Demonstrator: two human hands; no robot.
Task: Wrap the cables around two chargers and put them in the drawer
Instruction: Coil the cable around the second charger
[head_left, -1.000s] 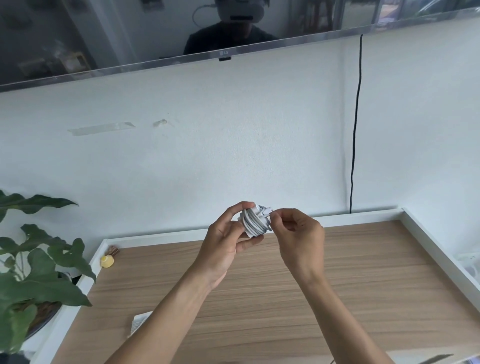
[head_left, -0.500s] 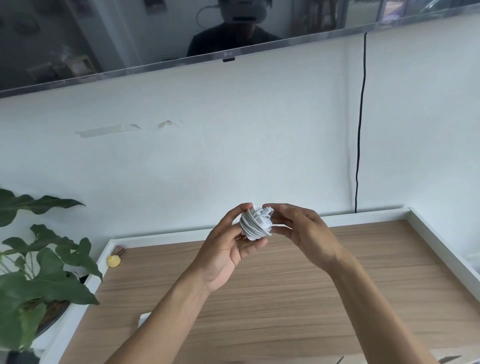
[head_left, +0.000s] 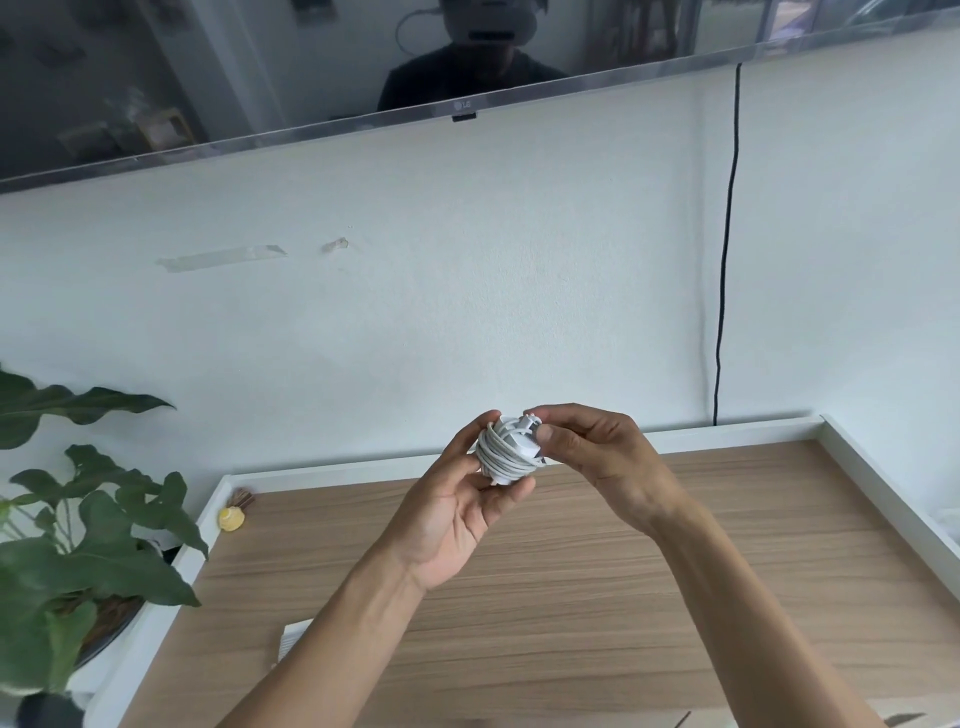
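Note:
A white charger (head_left: 508, 453) with its white cable wound round it is held up in front of me, above the wooden tabletop (head_left: 597, 587). My left hand (head_left: 457, 512) grips the bundle from below and the left, thumb on its near side. From the right, my right hand (head_left: 597, 452) pinches the top of the bundle, with thumb and fingers at the cable's end. No drawer is in view. A second white object (head_left: 291, 642) lies on the tabletop under my left forearm, mostly hidden.
A white raised rim (head_left: 878, 483) borders the tabletop at the back and right. A small yellow object (head_left: 231, 518) sits in the back left corner. A potted plant (head_left: 78, 525) stands left of the table. A black cord (head_left: 727, 244) hangs down the wall below the television.
My right hand has turned palm-up and shifted from pinching the cable end at the bundle's side to gripping its top. The bundle has rotated slightly in my left hand.

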